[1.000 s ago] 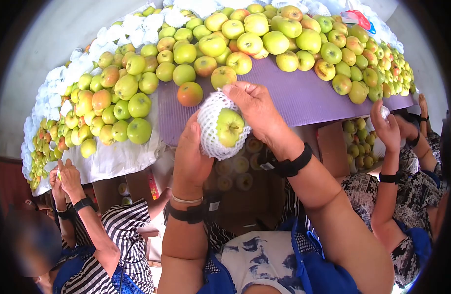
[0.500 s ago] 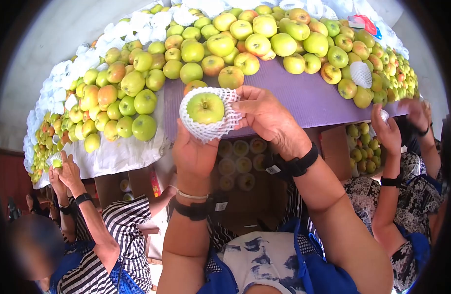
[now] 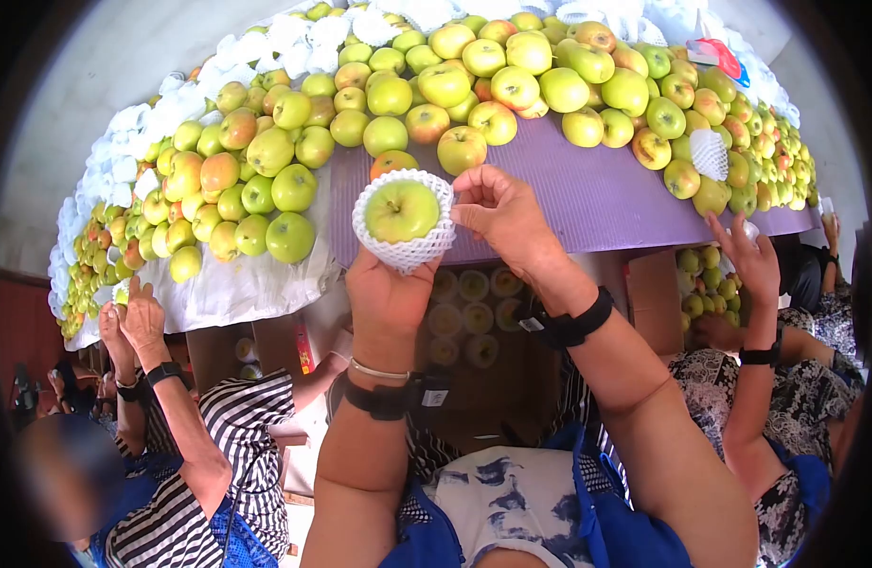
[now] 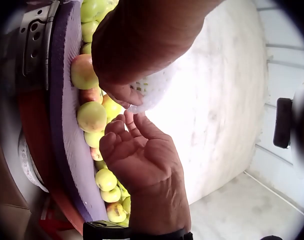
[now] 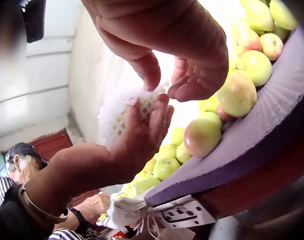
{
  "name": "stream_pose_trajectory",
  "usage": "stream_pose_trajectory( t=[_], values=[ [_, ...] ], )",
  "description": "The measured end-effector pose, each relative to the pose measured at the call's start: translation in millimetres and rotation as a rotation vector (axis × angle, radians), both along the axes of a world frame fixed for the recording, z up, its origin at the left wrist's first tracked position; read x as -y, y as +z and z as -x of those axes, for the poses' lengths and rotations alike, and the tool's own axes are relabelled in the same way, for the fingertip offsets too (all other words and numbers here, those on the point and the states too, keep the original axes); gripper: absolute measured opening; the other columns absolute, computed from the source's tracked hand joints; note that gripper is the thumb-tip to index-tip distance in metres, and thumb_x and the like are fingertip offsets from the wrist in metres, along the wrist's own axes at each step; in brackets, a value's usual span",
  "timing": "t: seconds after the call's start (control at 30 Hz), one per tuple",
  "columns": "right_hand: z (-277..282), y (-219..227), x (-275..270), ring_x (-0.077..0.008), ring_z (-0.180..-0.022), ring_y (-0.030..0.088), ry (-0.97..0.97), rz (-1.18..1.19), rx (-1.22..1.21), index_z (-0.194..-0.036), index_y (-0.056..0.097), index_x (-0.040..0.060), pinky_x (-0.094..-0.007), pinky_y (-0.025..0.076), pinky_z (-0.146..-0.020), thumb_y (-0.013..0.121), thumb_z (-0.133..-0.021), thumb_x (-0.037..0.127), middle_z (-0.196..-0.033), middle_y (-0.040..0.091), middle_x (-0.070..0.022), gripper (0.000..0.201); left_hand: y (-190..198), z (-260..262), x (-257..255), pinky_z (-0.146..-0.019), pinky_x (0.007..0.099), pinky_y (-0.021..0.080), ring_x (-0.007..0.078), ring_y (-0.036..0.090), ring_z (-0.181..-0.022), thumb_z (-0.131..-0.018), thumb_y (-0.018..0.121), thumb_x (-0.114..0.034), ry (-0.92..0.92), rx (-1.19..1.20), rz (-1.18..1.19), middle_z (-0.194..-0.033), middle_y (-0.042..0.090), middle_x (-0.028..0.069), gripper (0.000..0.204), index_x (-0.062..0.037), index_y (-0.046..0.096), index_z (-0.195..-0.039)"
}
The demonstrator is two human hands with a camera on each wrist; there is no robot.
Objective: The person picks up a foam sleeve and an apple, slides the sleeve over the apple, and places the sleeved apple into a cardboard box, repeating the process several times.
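Note:
A green apple (image 3: 402,210) sits stem up in a white foam net (image 3: 408,254), its top uncovered. My left hand (image 3: 389,298) holds it from below, fingers round the net. At the net's right edge, my right hand (image 3: 512,225) pinches the rim between thumb and fingertips. The left wrist view has the left hand (image 4: 124,70) above on the net (image 4: 154,90) and the right hand (image 4: 144,157) below, palm showing. In the right wrist view, the left hand (image 5: 134,132) spreads fingers over the net (image 5: 111,117); the right hand (image 5: 164,40) touches its edge.
Loose apples (image 3: 445,85) lie piled on the purple-covered table (image 3: 559,194), with white foam nets (image 3: 294,43) behind. Below the table edge stands an open box (image 3: 483,398) holding netted apples (image 3: 474,317). Other people's hands (image 3: 142,317) work at both sides.
The netted apple has turned from tilted sideways to stem up and shifted slightly left. My right hand has moved from the net's top to its right edge. A foam net has appeared on the right-hand apples.

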State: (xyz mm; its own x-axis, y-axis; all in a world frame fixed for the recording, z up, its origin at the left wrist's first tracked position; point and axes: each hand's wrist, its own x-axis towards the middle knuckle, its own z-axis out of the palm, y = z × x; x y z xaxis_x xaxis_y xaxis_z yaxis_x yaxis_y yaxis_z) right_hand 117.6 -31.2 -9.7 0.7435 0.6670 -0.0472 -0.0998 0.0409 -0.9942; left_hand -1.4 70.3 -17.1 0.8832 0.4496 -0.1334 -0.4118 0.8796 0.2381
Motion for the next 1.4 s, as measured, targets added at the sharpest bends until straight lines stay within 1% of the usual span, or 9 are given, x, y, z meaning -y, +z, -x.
stream_pose_trajectory(
  t=[0.37, 0.6, 0.7, 0.8, 0.93, 1.13, 1.23, 1.33, 1.4],
  values=[
    [12.2, 25.5, 2.6, -0.0252, -0.112, 0.047, 0.146, 0.007, 0.608, -0.125, 0.042, 0.0019, -0.0341, 0.041, -0.091, 0.077, -0.063, 0.018, -0.117, 0.049, -0.0155, 0.073, 5.3, -2.2, 8.2, -0.101, 0.0451, 0.035, 0.0270, 0.041, -0.123, -0.096, 0.031, -0.021, 0.062, 0.036, -0.151, -0.134, 0.042, 0.0115, 0.042, -0.0027, 0.031, -0.134],
    [3.2, 22.0, 7.5, -0.0202, -0.113, 0.046, 0.231, -0.236, -0.136, -0.130, 0.035, 0.0016, -0.0304, 0.039, -0.095, 0.075, -0.063, 0.013, -0.122, 0.046, -0.0142, 0.079, 20.2, 3.1, 18.8, -0.091, 0.0403, 0.042, 0.0224, 0.051, -0.112, -0.096, 0.034, -0.035, 0.080, -0.321, -0.712, -0.126, 0.049, 0.0112, 0.046, -0.0030, 0.034, -0.130],
    [-3.8, 19.0, 9.8, -0.0183, -0.113, 0.046, 0.185, -0.258, -0.008, -0.130, 0.035, 0.0014, -0.0299, 0.039, -0.094, 0.074, -0.063, 0.011, -0.121, 0.046, -0.0123, 0.078, 25.5, 9.5, 6.0, -0.089, 0.0384, 0.043, 0.0219, 0.052, -0.109, -0.095, 0.037, -0.038, 0.183, -0.600, -0.901, -0.124, 0.050, 0.0126, 0.047, -0.0029, 0.038, -0.127],
    [-2.3, 20.8, 9.1, -0.0199, -0.114, 0.045, 0.189, -0.189, 0.321, -0.130, 0.036, 0.0026, -0.0315, 0.038, -0.096, 0.074, -0.062, 0.010, -0.120, 0.047, -0.0114, 0.079, 17.2, 15.9, -12.4, -0.090, 0.0387, 0.043, 0.0224, 0.052, -0.111, -0.095, 0.038, -0.037, -0.170, -0.181, -0.663, -0.124, 0.050, 0.0133, 0.048, -0.0003, 0.040, -0.126],
    [5.8, 31.6, 9.5, -0.0219, -0.119, 0.042, 0.301, -0.054, 0.655, -0.132, 0.035, 0.0060, -0.0328, 0.033, -0.100, 0.076, -0.057, 0.006, -0.125, 0.045, -0.0097, 0.086, 23.9, 12.1, 2.5, -0.092, 0.0393, 0.042, 0.0232, 0.051, -0.113, -0.091, 0.046, -0.027, -0.161, -0.165, -0.446, -0.124, 0.050, 0.0137, 0.047, 0.0030, 0.039, -0.127],
    [5.5, 28.5, 8.6, -0.0235, -0.122, 0.038, 0.273, -0.309, -0.074, -0.135, 0.032, 0.0054, -0.0374, 0.029, -0.103, 0.077, -0.066, 0.012, -0.126, 0.043, -0.0103, 0.082, 20.5, 10.6, -3.8, -0.096, 0.0400, 0.040, 0.0238, 0.050, -0.114, -0.084, 0.056, -0.017, -0.113, -0.067, -0.553, -0.123, 0.050, 0.0133, 0.052, 0.0032, 0.038, -0.128],
    [-0.3, 24.1, 7.6, -0.0194, -0.113, 0.043, 0.302, -0.346, -0.101, -0.134, 0.030, 0.0038, -0.0347, 0.038, -0.095, 0.074, -0.071, 0.012, -0.120, 0.045, -0.0102, 0.077, 20.6, 10.3, -0.7, -0.096, 0.0398, 0.039, 0.0241, 0.050, -0.114, -0.083, 0.056, -0.015, -0.027, -0.099, -0.632, -0.124, 0.050, 0.0131, 0.052, 0.0031, 0.037, -0.128],
    [-0.7, 30.2, 12.0, -0.0201, -0.110, 0.045, 0.288, -0.123, 0.354, -0.133, 0.033, 0.0021, -0.0330, 0.040, -0.092, 0.073, -0.072, 0.013, -0.121, 0.045, -0.0111, 0.074, 20.7, 10.7, 4.1, -0.097, 0.0395, 0.039, 0.0247, 0.050, -0.113, -0.083, 0.056, -0.012, 0.051, -0.183, -0.662, -0.124, 0.049, 0.0130, 0.051, 0.0031, 0.037, -0.127],
    [0.2, 24.9, 10.6, -0.0195, -0.108, 0.046, 0.312, -0.226, 0.207, -0.132, 0.034, 0.0004, -0.0326, 0.041, -0.090, 0.073, -0.073, 0.013, -0.121, 0.047, -0.0115, 0.071, 19.4, 9.2, 5.0, -0.097, 0.0391, 0.039, 0.0250, 0.050, -0.113, -0.083, 0.055, -0.011, 0.072, -0.205, -0.647, -0.124, 0.049, 0.0134, 0.049, 0.0030, 0.038, -0.127]
  ],
)
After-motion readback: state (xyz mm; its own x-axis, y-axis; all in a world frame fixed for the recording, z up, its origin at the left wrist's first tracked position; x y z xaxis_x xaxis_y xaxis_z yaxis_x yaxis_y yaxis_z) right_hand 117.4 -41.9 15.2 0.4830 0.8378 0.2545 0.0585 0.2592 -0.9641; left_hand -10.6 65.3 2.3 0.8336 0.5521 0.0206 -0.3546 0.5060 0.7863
